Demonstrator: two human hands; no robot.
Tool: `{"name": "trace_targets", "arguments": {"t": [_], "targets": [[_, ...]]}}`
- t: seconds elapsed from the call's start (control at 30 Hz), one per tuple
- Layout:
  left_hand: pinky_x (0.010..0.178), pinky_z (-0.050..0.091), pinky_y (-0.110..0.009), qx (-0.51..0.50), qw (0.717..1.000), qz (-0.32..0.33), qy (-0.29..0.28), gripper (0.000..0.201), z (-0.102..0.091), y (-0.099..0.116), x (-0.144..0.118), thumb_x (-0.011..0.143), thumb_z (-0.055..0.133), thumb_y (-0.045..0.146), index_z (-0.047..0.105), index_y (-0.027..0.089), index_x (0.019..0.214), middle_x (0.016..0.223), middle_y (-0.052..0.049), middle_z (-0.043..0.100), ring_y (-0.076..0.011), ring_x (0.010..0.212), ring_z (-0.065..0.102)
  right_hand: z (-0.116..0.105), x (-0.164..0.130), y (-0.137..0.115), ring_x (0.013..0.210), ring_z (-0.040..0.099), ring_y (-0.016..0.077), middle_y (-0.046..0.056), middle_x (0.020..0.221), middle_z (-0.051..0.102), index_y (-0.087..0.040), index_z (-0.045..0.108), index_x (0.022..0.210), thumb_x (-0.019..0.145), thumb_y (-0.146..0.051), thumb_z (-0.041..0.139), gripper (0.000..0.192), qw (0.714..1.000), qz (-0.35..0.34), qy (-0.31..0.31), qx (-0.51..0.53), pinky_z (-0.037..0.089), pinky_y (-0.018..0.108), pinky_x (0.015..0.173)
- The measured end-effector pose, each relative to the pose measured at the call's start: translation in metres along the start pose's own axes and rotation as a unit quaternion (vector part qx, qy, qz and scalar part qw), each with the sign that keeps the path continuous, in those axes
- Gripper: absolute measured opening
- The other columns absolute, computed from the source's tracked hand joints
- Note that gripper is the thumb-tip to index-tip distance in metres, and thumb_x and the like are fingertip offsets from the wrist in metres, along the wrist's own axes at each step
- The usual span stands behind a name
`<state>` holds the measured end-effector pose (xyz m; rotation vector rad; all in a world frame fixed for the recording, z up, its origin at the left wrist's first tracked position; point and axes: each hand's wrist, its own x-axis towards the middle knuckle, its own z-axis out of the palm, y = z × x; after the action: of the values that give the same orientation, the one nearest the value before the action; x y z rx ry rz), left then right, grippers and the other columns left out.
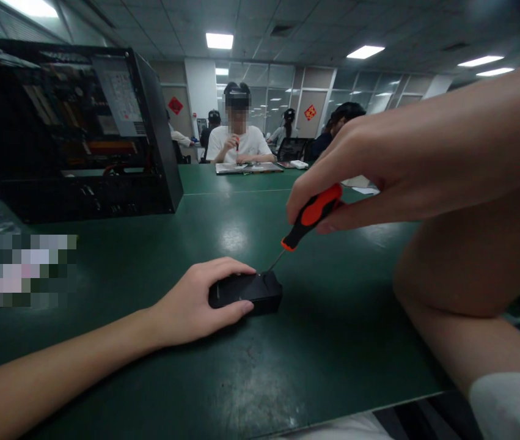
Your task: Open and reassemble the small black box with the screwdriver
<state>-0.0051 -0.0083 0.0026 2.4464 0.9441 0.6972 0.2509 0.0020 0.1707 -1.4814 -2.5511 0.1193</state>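
Observation:
A small black box-shaped device lies on the green table. My left hand grips it from the left, thumb along the near side and fingers over the far side. Above and to the right, my right hand holds a red and black screwdriver by its handle. The screwdriver leans down to the left, and its thin tip meets the top of the device near its right end. Whether the tip sits in a screw is too small to make out.
An opened black computer case stands at the back left, its inner parts showing. Across the table a person in a white shirt works over a flat item. A blurred-out patch covers something at the left edge.

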Motion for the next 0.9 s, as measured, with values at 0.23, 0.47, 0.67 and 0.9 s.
{"name": "trace_targets", "arguments": {"t": [0.23,0.47,0.67,0.9], "targets": [[0.089,0.05,-0.031,-0.023,0.999,-0.038,-0.006,0.034,-0.002,0.003,0.003,0.088,0.069,0.029,0.068,0.021,0.121,0.114,-0.003,0.073,-0.0223,0.101,0.068,-0.013,0.008,0.01,0.069,0.062,0.004,-0.005,0.095,0.075,-0.023,0.075,0.116,0.093,-0.04,0.064,0.031,0.955,-0.247,-0.11,-0.125,0.039,0.018,0.058],[0.088,0.05,-0.031,-0.033,0.998,-0.06,-0.016,0.037,-0.003,0.001,0.002,0.088,0.071,0.037,0.068,0.023,0.122,0.115,-0.002,0.074,-0.0225,0.102,0.068,-0.012,0.013,0.015,0.071,0.061,0.0062,-0.006,0.099,0.075,-0.027,0.073,0.118,0.096,-0.04,0.06,0.029,0.946,-0.271,-0.102,-0.145,0.039,0.021,0.06],[0.09,0.05,-0.03,-0.037,0.997,-0.06,-0.013,0.036,-0.002,0.0,0.003,0.089,0.071,0.037,0.069,0.023,0.122,0.116,-0.002,0.074,-0.022,0.103,0.068,-0.012,0.019,0.02,0.075,0.061,0.0078,-0.005,0.102,0.074,-0.029,0.071,0.122,0.098,-0.049,0.054,0.036,0.942,-0.282,-0.107,-0.147,0.037,0.023,0.06],[0.089,0.05,-0.03,-0.069,0.991,-0.116,-0.018,0.034,-0.004,0.008,0.004,0.087,0.072,0.038,0.071,0.027,0.119,0.112,0.001,0.074,-0.0222,0.101,0.068,-0.01,0.017,0.014,0.07,0.058,0.0073,-0.006,0.093,0.074,-0.023,0.074,0.116,0.093,-0.03,0.063,0.026,0.95,-0.249,-0.125,-0.142,0.036,0.024,0.061]]}}
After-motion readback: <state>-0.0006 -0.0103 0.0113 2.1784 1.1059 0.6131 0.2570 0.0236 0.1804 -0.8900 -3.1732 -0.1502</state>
